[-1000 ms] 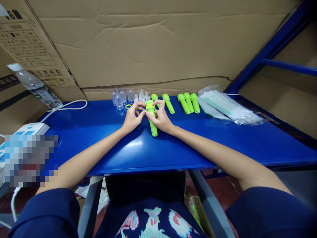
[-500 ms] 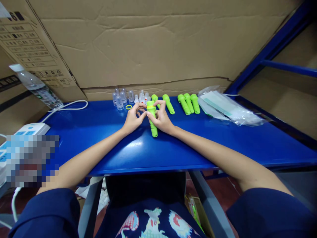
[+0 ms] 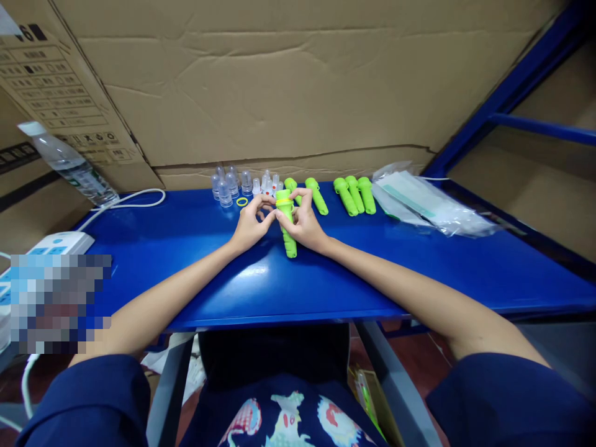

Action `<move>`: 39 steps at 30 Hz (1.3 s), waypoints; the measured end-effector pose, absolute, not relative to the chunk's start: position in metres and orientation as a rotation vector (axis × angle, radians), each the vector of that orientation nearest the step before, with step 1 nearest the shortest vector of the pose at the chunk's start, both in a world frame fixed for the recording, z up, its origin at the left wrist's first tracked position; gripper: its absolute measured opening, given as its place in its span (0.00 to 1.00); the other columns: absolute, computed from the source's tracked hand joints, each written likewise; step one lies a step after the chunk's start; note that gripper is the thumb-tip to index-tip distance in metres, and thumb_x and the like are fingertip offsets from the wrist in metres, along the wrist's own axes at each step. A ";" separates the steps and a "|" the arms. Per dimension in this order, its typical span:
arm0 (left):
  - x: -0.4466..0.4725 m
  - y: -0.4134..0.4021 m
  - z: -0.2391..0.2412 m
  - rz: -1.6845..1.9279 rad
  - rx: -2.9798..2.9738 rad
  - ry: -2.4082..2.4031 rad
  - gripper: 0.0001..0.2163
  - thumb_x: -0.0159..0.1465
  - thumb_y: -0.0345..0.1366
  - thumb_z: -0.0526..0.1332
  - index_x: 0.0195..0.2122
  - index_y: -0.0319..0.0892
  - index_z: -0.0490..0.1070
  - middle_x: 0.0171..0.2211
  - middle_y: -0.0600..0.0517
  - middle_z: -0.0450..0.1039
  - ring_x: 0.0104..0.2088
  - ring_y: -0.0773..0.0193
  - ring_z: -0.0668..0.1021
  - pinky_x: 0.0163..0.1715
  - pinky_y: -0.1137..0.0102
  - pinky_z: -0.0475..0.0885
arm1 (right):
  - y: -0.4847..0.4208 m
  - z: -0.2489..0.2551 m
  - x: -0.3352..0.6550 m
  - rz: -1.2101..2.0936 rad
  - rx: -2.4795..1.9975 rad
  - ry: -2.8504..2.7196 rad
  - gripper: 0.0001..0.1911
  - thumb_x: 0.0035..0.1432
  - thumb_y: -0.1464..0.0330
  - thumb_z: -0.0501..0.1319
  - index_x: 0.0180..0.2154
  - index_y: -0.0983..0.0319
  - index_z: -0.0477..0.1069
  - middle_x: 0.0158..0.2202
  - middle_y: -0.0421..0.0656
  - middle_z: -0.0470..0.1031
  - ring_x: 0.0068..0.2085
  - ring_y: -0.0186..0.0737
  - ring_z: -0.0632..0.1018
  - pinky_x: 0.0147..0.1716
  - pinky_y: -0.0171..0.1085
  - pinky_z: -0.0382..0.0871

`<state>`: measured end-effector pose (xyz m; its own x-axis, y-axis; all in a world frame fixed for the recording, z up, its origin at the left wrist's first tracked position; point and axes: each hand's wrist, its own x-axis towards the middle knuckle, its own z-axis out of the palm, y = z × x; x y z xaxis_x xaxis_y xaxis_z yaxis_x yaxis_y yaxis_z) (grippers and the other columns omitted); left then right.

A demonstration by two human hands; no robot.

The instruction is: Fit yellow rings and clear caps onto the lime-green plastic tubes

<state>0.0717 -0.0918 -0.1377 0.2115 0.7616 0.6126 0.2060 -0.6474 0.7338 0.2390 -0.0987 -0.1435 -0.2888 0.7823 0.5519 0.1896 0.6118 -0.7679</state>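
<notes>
Taking 12 o'clock as straight away from the person, almost nothing differs from half a second ago: both hands keep their pose, and the yellow band [image 3: 282, 202] sits at the same spot around the neck of the green torch body [image 3: 289, 239]. That stillness suggests slow, fine finger work at the band rather than a change of grip.

The torch body is between the hands, above the middle of the blue table [image 3: 209, 292]. Its wide head points just short of 12 o'clock and its narrow tail just short of 6, so the long axis runs nearly straight out from the person. Whether the tail touches the table is unclear.

The right hand [image 3: 305, 225] grasps the body near its neck. The left hand [image 3: 250, 223] has its fingertips at the band; whether they pinch it cannot be told. A loose yellow ring [image 3: 241, 205] lies towards 10 o'clock, with clear caps [image 3: 226, 194] beyond.
</notes>
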 end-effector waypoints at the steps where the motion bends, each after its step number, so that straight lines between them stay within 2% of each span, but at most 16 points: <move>1: 0.072 -0.092 -0.138 1.446 1.988 0.891 0.08 0.63 0.34 0.65 0.42 0.41 0.69 0.40 0.49 0.78 0.37 0.66 0.81 0.30 0.75 0.70 | -0.099 -0.143 0.239 0.717 -0.782 -1.805 0.25 0.66 0.52 0.61 0.50 0.54 0.48 0.26 0.32 0.60 0.21 0.37 0.71 0.20 0.39 0.67; 8: 0.072 -0.092 -0.139 1.464 2.003 0.883 0.08 0.64 0.34 0.64 0.43 0.41 0.69 0.39 0.48 0.77 0.38 0.65 0.81 0.30 0.74 0.70 | -0.099 -0.144 0.239 0.746 -0.787 -1.810 0.24 0.66 0.53 0.61 0.51 0.54 0.49 0.27 0.33 0.63 0.21 0.36 0.71 0.20 0.39 0.69; 13: 0.071 -0.091 -0.139 1.513 2.006 0.889 0.08 0.64 0.34 0.63 0.44 0.42 0.69 0.42 0.47 0.78 0.39 0.64 0.81 0.30 0.74 0.70 | -0.095 -0.146 0.237 0.745 -0.759 -1.742 0.28 0.64 0.51 0.62 0.53 0.54 0.47 0.36 0.38 0.67 0.25 0.33 0.75 0.21 0.36 0.70; 18: 0.071 -0.089 -0.140 1.537 2.006 0.906 0.08 0.65 0.37 0.63 0.43 0.43 0.68 0.42 0.47 0.77 0.39 0.65 0.80 0.30 0.74 0.70 | -0.095 -0.142 0.237 0.875 -0.761 -1.713 0.32 0.61 0.48 0.65 0.52 0.54 0.48 0.32 0.35 0.68 0.27 0.37 0.77 0.22 0.36 0.70; 22: 0.071 -0.089 -0.140 1.593 1.987 0.912 0.09 0.66 0.38 0.63 0.44 0.43 0.68 0.43 0.48 0.76 0.39 0.65 0.80 0.30 0.74 0.70 | -0.095 -0.138 0.239 0.909 -0.785 -1.709 0.33 0.60 0.46 0.65 0.52 0.54 0.51 0.34 0.39 0.73 0.29 0.39 0.78 0.25 0.38 0.72; 29: 0.070 -0.092 -0.136 1.596 1.989 0.968 0.11 0.67 0.42 0.65 0.46 0.44 0.68 0.47 0.47 0.77 0.39 0.66 0.80 0.32 0.73 0.71 | -0.090 -0.140 0.243 0.868 -0.791 -1.767 0.29 0.65 0.43 0.57 0.55 0.57 0.58 0.33 0.42 0.75 0.34 0.44 0.80 0.35 0.44 0.76; 33: 0.070 -0.093 -0.135 1.579 2.037 0.976 0.11 0.67 0.42 0.64 0.46 0.43 0.70 0.47 0.47 0.76 0.40 0.64 0.80 0.32 0.72 0.71 | -0.089 -0.144 0.243 0.869 -0.796 -1.797 0.31 0.67 0.41 0.52 0.57 0.58 0.60 0.30 0.41 0.75 0.31 0.43 0.79 0.32 0.44 0.74; 39: 0.069 -0.092 -0.134 1.577 2.032 1.001 0.09 0.65 0.35 0.65 0.46 0.43 0.71 0.47 0.47 0.77 0.40 0.64 0.80 0.32 0.72 0.70 | -0.090 -0.144 0.243 0.883 -0.800 -1.803 0.35 0.66 0.39 0.51 0.58 0.59 0.62 0.29 0.42 0.76 0.29 0.43 0.77 0.30 0.43 0.73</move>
